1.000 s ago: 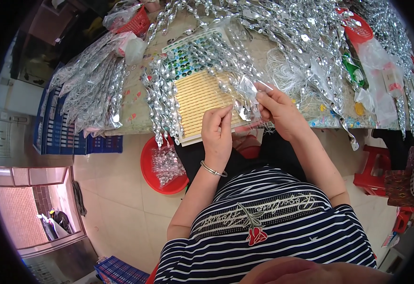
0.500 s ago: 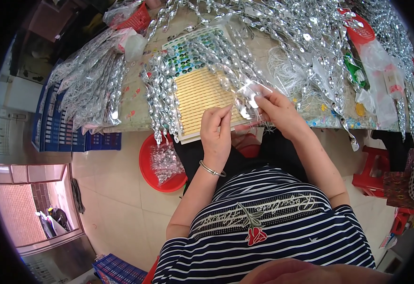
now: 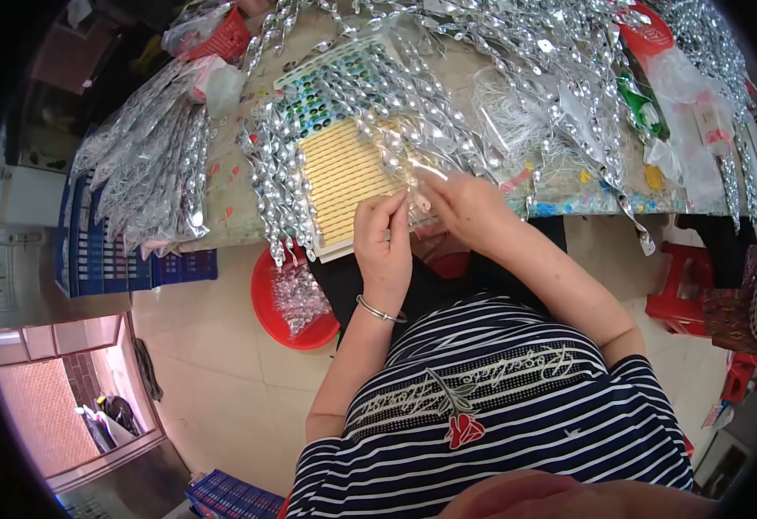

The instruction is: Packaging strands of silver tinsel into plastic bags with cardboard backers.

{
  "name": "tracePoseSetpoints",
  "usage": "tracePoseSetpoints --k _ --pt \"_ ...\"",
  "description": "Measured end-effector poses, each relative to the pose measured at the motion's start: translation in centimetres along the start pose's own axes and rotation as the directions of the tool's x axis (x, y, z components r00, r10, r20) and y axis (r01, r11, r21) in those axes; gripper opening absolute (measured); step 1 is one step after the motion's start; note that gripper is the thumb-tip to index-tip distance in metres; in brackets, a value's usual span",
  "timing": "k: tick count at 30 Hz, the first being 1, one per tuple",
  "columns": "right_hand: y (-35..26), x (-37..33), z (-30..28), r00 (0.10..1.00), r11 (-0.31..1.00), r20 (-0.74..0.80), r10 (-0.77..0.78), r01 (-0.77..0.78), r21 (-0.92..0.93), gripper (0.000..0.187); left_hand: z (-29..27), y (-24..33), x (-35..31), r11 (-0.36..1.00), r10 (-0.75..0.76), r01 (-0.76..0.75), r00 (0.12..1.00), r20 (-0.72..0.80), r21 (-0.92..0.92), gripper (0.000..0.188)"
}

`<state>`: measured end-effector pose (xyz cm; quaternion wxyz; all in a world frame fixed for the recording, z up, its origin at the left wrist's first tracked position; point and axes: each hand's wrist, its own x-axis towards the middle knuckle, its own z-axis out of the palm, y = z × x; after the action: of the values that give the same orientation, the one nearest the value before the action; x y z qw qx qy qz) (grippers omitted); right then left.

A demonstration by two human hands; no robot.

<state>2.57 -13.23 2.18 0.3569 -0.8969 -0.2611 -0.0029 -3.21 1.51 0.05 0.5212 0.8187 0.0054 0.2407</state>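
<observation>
My left hand (image 3: 382, 235), with a bangle at the wrist, is closed in a pinch over the near part of a yellow-striped sheet (image 3: 331, 173). What its fingertips hold is too small to make out. Close by on the right, my right hand (image 3: 475, 208) is closed on the end of a shiny silver twisted strip (image 3: 413, 169); the fingers partly hide it. More silver twisted strips (image 3: 456, 121) lie across the sheet's right side. A card with rows of green and blue ovals (image 3: 327, 97) lies just beyond the yellow part. Another bunch of silver strips (image 3: 276, 186) hangs at the left.
Bagged silver strips (image 3: 149, 160) lie at the left table end above a blue crate (image 3: 106, 251). A red basin (image 3: 296, 333) with a filled clear bag stands on the floor. White threads (image 3: 508, 112) lie right of the hands. A red stool (image 3: 680, 290) stands at right.
My right hand has moved left and turned, closing in on my left hand. The shiny piece it held up is now lower and mostly behind its fingers. The view has shifted slightly.
</observation>
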Motion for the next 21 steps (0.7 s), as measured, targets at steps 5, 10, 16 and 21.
tracePoseSetpoints --k 5,10,16,21 --pt "3.3 -2.1 -3.2 0.978 1.0 -0.207 -0.019 0.023 0.019 0.022 0.1 -0.4 0.1 0.999 0.049 -0.048 0.999 -0.021 0.023 0.018" --pt "4.8 -4.8 -4.5 0.984 0.995 -0.158 0.082 -0.073 0.063 0.023 0.1 -0.9 0.2 0.999 0.041 -0.041 0.999 -0.015 0.0 0.019" --pt "5.5 -5.5 -5.7 0.942 0.971 -0.249 0.223 -0.191 0.146 0.028 -0.1 -1.0 -0.2 1.0 -0.023 0.024 0.999 -0.022 0.006 0.018" --pt "6.9 -4.8 -5.6 0.945 0.982 -0.268 0.186 -0.172 0.075 0.036 0.1 -1.0 -0.5 1.0 -0.02 0.02 0.999 -0.025 -0.02 0.018"
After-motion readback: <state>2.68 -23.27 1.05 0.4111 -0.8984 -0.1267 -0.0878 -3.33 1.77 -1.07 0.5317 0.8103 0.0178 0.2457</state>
